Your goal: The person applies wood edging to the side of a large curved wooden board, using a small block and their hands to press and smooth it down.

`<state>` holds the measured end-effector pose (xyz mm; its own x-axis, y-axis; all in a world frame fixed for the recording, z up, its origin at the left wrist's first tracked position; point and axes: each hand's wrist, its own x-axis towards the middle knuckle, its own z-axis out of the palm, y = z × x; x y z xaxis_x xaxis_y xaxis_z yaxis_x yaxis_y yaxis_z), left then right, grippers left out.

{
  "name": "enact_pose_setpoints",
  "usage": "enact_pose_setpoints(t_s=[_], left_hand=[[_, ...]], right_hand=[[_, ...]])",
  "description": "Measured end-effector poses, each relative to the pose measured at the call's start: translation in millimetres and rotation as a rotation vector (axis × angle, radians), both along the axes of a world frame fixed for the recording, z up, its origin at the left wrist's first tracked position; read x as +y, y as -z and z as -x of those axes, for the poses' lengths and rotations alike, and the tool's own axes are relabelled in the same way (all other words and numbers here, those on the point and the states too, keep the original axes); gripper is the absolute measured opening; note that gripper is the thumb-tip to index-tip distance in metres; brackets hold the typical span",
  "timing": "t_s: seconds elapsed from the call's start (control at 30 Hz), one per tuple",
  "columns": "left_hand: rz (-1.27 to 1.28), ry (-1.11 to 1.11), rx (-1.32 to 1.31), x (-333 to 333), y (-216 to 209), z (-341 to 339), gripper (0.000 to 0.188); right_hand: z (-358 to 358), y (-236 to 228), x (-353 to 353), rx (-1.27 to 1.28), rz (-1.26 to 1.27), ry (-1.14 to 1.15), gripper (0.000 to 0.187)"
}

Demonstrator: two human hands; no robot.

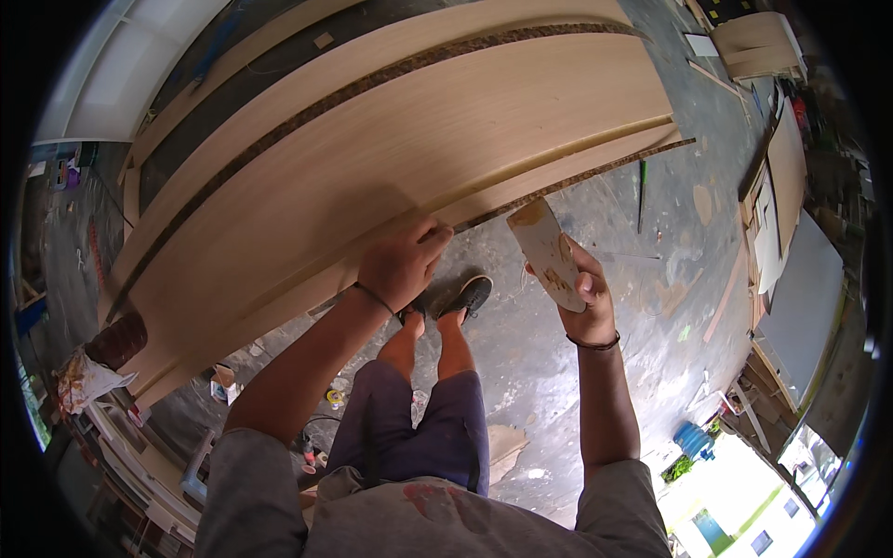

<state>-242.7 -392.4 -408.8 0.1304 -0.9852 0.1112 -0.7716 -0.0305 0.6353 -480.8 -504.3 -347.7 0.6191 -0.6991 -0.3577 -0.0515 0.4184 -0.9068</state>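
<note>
My left hand (400,262) is closed at the near edge of a long pale wooden panel (474,116), its fingers bunched where a thin dark-brown edge strip (595,177) meets them. What those fingers pinch is hidden. Away from the panel, to its right, my right hand (592,302) grips a flat, off-white rectangular piece (549,253) with yellowish-brown smears on its face. The piece is held tilted, its far end pointing toward the panel. A second mottled brown band (372,88) runs lengthwise along the panel's far side.
A dark-brown roll (118,341) and a stained whitish bundle (88,379) sit at the panel's left end. Boards and sheets (777,200) lean on the right. A thin green-and-black stick (642,195) lies on the stained grey floor (642,363). A blue container (693,440) stands lower right.
</note>
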Motion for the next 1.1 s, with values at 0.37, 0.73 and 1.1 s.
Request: enact_pose_setpoints(t_s=[0.37, 0.73, 1.1], left_hand=[[0.015, 0.006, -0.061, 1.0, 4.2, -0.6, 0.02], [-0.008, -0.021, -0.061, -0.2, -2.1, -0.8, 0.018], [-0.082, -0.224, -0.082, 94.4, -14.4, -31.5, 0.024]], right_hand=[[-19.5, 11.2, -2.4, -0.071, -0.147, 0.009, 0.106], [-28.0, 1.6, -2.8, 0.062, -0.023, -0.044, 0.1], [-20.4, 6.1, -2.9, 0.064, 0.026, -0.032, 0.097]])
